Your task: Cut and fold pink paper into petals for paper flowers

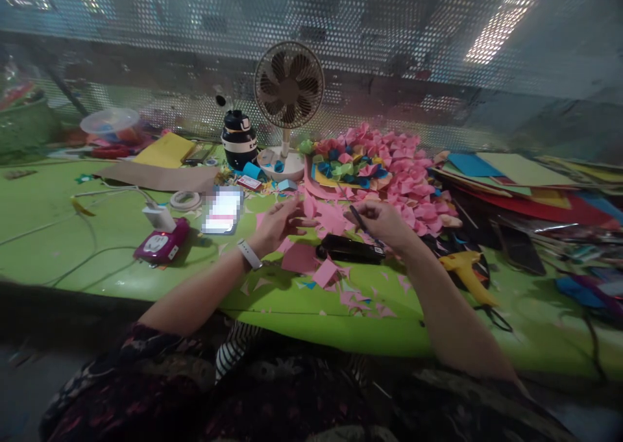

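Head view, and from the left we have a purple adapter, then a tape roll and a lit phone, all on the green table. Here's the left hand, fingers bent beside the pink paper; whether its grip is clamped on a piece, I can't tell. That paper lies between the two hands, the black case just nearer the body. And the right hand has its grip pinched on a dark stick, tip towards the paper! For good work here, I'd say: left fingertips steadying the edge, light pressure on the stick, thin paper creases easily. Beyond, a pink heap; farther right, a yellow glue gun, best given a wide berth by that forearm.
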Available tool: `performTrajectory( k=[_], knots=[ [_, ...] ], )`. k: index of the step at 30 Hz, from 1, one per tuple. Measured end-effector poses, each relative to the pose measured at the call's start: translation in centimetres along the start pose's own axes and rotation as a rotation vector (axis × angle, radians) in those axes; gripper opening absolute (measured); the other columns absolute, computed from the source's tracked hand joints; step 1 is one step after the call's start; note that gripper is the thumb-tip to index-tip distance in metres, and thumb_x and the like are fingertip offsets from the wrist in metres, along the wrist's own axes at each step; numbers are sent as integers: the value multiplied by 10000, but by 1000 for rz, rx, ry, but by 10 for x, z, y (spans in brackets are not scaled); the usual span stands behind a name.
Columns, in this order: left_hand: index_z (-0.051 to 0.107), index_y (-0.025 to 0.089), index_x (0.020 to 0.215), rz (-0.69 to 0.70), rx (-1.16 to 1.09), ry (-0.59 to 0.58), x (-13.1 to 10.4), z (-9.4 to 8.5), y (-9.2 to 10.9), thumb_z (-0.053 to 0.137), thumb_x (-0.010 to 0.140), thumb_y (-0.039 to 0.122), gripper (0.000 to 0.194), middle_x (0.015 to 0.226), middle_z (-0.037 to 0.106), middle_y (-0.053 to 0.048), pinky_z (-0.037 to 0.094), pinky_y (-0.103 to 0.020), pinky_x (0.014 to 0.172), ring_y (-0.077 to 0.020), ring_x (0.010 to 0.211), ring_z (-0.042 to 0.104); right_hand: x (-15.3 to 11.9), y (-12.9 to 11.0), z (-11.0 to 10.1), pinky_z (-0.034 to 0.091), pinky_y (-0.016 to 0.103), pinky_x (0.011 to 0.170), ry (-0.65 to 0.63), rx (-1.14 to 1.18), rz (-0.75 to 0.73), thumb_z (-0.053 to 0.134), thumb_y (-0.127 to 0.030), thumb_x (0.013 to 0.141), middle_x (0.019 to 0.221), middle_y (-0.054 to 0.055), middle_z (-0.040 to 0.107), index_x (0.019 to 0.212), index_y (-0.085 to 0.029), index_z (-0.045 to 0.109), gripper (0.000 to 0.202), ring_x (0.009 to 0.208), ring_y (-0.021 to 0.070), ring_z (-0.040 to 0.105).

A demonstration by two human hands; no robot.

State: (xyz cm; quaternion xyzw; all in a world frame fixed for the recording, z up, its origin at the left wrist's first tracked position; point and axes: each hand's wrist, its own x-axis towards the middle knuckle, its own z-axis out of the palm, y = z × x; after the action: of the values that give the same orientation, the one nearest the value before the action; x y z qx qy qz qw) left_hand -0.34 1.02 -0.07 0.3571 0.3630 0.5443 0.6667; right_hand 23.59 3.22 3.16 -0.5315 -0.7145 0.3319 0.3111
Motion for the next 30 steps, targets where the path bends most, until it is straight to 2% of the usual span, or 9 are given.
performTrajectory(
  k=[3, 6, 10, 15, 19, 24, 30],
  knots=[
    [610, 147, 767, -34, -49, 21, 2, 0, 0, 689, 871, 412, 296, 777, 755, -80, 560, -205, 563, -209, 809, 769, 9, 13, -9, 345, 282, 584, 85, -271, -14, 736, -525, 708, 652, 9, 596, 697, -203, 564, 366, 626, 158, 524],
    [677, 130, 817, -30, -52, -21, 4, -4, -4, 669, 885, 382, 261, 944, 780, -129, 605, -252, 727, -208, 904, 761, 15, 25, -16, 347, 289, 610, 134, -530, 27, 692, -393, 743, 765, 43, 679, 730, -205, 598, 211, 705, 194, 588],
    [728, 132, 872, 14, -77, -85, 6, -8, -7, 698, 862, 355, 225, 999, 779, -124, 602, -280, 833, -186, 902, 757, 21, 41, -19, 324, 289, 597, 132, -692, 72, 654, -402, 784, 831, 57, 710, 775, -204, 620, 201, 734, 204, 604],
    [720, 149, 880, 51, -92, -84, 5, -4, -5, 757, 795, 200, 106, 1019, 778, -90, 588, -295, 879, -184, 975, 743, 26, 54, -19, 309, 290, 597, 110, -812, 65, 636, -378, 798, 842, 63, 715, 778, -203, 647, 177, 771, 210, 603],
    [700, 183, 1047, 93, -61, -78, 4, -3, -4, 812, 729, 178, 337, 1056, 773, -68, 585, -272, 790, -194, 993, 736, 26, 54, -18, 319, 293, 614, 91, -853, 36, 633, -379, 816, 912, 76, 725, 782, -199, 672, 187, 818, 215, 610],
    [672, 185, 1145, 144, -43, -93, 4, -4, -6, 796, 697, 118, 469, 1010, 774, -52, 532, -209, 745, -160, 985, 723, 26, 54, -18, 314, 297, 598, 111, -902, 82, 612, -410, 846, 926, 86, 737, 851, -200, 729, 241, 831, 225, 625],
    [484, 302, 1429, 140, -47, -90, 3, -2, -6, 745, 744, 117, 756, 810, 720, 58, 520, -219, 805, -79, 752, 673, 29, 61, -19, 329, 289, 587, 1, -910, 123, 649, -434, 838, 872, 85, 747, 826, -193, 748, 261, 788, 212, 636]
  ],
)
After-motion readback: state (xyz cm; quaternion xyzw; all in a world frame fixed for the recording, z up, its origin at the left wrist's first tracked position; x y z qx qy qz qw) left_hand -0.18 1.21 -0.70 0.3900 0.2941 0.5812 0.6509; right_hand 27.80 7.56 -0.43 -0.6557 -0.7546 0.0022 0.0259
